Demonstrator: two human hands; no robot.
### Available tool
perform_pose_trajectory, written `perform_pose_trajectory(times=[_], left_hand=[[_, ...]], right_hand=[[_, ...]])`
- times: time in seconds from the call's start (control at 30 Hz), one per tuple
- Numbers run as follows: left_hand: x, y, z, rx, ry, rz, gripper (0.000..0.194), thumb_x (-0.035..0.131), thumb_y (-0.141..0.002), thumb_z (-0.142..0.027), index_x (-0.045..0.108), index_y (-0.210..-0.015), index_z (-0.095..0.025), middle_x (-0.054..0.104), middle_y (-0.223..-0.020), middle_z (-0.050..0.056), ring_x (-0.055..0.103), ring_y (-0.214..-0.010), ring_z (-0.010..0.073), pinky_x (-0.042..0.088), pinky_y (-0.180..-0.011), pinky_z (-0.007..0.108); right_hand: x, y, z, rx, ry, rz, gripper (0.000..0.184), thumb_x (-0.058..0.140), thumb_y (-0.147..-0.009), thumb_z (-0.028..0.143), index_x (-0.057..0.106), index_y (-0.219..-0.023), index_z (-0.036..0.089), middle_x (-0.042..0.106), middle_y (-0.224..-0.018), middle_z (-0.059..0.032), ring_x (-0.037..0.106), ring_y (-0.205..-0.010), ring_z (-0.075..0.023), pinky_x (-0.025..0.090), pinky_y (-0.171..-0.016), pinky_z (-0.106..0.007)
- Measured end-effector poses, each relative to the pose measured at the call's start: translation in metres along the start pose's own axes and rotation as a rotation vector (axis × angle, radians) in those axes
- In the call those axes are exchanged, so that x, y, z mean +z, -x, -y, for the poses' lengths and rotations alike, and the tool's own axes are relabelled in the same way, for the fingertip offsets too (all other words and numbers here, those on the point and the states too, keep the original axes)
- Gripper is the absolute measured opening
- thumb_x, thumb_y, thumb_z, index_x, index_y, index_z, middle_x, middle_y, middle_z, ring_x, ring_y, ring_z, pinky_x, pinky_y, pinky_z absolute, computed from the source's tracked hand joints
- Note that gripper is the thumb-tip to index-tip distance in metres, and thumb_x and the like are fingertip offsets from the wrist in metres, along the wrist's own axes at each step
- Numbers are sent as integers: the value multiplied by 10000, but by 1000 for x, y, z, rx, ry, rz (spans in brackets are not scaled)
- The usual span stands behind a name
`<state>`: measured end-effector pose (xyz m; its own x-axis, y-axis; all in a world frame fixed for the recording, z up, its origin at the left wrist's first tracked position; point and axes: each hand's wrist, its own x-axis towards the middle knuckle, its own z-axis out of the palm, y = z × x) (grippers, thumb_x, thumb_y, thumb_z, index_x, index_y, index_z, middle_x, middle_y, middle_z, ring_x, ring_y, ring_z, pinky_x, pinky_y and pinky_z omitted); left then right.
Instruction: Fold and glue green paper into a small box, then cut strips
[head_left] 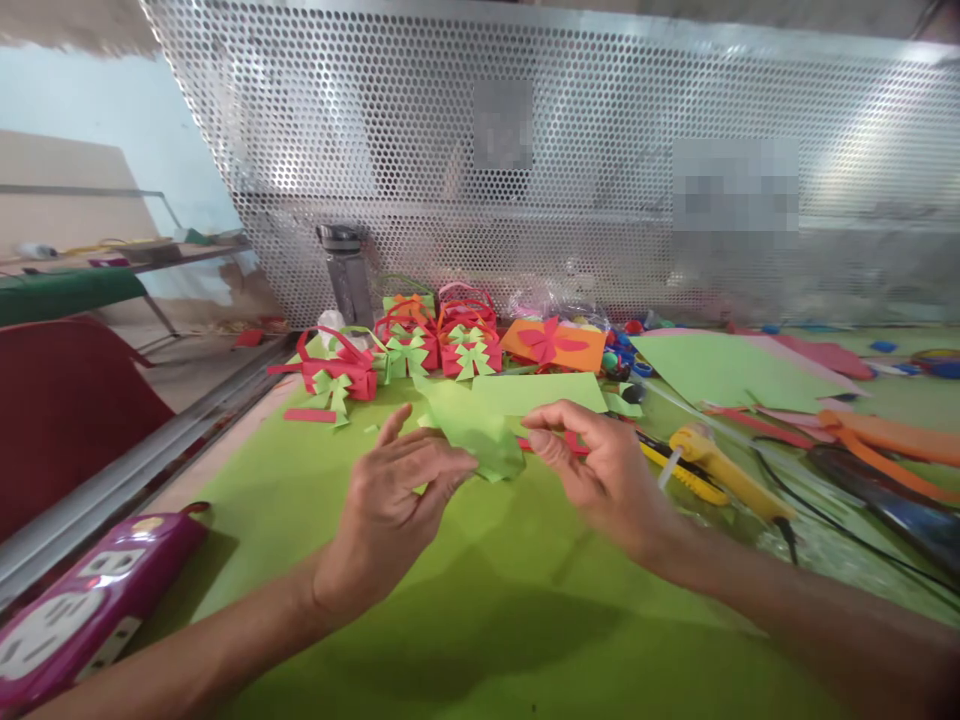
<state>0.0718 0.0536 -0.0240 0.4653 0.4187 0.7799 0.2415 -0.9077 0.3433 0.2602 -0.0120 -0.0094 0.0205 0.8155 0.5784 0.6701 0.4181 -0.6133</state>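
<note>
My left hand [405, 500] pinches the lower edge of a folded light green paper piece [480, 425] between thumb and forefinger, its other fingers loosely raised. To the right of that piece, my right hand [600, 465] hovers with thumb and forefinger slightly apart and nothing visible between them. Behind the piece lies a flat green paper strip [540, 393]. Farther back stand small red paper baskets [349, 375] with green paper bows [406, 354]. Beside them is an orange paper piece [592, 345] bearing a red bow [549, 342].
On the right lie a yellow glue gun [731, 475] with a black cord, a yellow cutter knife [686, 475] and green paper sheets [742, 370]. A purple power strip [105, 590] sits at left. A bottle [346, 275] stands before the perforated metal panel [420, 130].
</note>
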Motion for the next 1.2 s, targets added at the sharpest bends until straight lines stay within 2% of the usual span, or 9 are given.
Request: perform_pose_trajectory(times=[0.07, 0.17, 0.33, 0.6, 0.77, 0.87, 1.0, 1.07, 1.2], left_hand=[[0, 0, 2, 12, 19, 28, 156, 580, -792, -122, 623, -745, -264, 600, -595, -72, 565, -559, 98, 309, -1018, 447], [-1, 0, 3, 56, 15, 53, 211, 559, -785, -79, 625, -757, -277, 578, -586, -64, 547, -576, 107, 336, -987, 454], [-2, 0, 3, 97, 6, 50, 231, 560, -777, -49, 617, -783, -272, 624, -640, -58, 560, -616, 105, 345, -976, 459], [1, 0, 0, -8, 56, -19, 122, 628, -760, -148, 620, -751, -270, 639, -617, -84, 609, -593, 107, 426, -928, 355], [0, -1, -5, -182, 114, 9, 82, 626, -753, -182, 629, -709, -252, 634, -571, -89, 609, -554, 109, 425, -934, 344], [-1, -2, -7, -249, 131, 6, 67, 634, -735, -203, 626, -685, -246, 639, -564, -88, 605, -540, 113, 416, -954, 364], [-1, -3, -9, -283, 162, 1, 65, 636, -726, -199, 619, -678, -239, 653, -593, -76, 605, -556, 119, 425, -939, 388], [-1, -3, -10, -299, 197, 6, 67, 641, -723, -186, 622, -680, -234, 662, -620, -61, 607, -576, 123, 452, -890, 380], [0, -4, -12, -344, 279, 12, 74, 652, -712, -164, 629, -678, -226, 651, -640, -36, 587, -573, 125, 499, -607, 277]], right_hand=[[-1, -3, -1, 32, -10, 88, 145, 477, -877, 261, 588, -871, 167, 634, -775, -9, 559, -683, -117, 410, -614, -222], [-2, -4, 0, 35, 41, 190, 186, 457, -878, 246, 589, -774, 166, 582, -660, 9, 508, -603, -111, 379, -557, -221], [-2, -2, 5, 98, 152, 260, 172, 496, -839, 206, 579, -696, 162, 559, -609, 17, 451, -537, -99, 325, -508, -222], [1, 2, 7, -24, 270, 186, 132, 505, -805, 144, 550, -681, 156, 550, -589, 9, 445, -518, -96, 305, -511, -228], [2, 6, 9, -93, 268, 153, 151, 466, -833, 151, 534, -698, 157, 537, -600, 1, 465, -553, -109, 330, -533, -229], [2, 7, 10, -98, 242, 151, 205, 430, -871, 205, 522, -693, 165, 517, -582, 8, 457, -533, -109, 334, -513, -227], [5, 7, 11, -58, 212, 145, 221, 491, -852, 355, 522, -724, 178, 596, -653, -14, 513, -567, -132, 367, -528, -246], [7, 8, 10, -38, 215, 142, 203, 561, -809, 358, 513, -714, 185, 618, -674, -15, 530, -580, -140, 378, -540, -253], [9, 10, 9, -34, 218, 146, 144, 594, -793, 268, 508, -702, 196, 608, -658, 3, 525, -571, -130, 374, -534, -243]])
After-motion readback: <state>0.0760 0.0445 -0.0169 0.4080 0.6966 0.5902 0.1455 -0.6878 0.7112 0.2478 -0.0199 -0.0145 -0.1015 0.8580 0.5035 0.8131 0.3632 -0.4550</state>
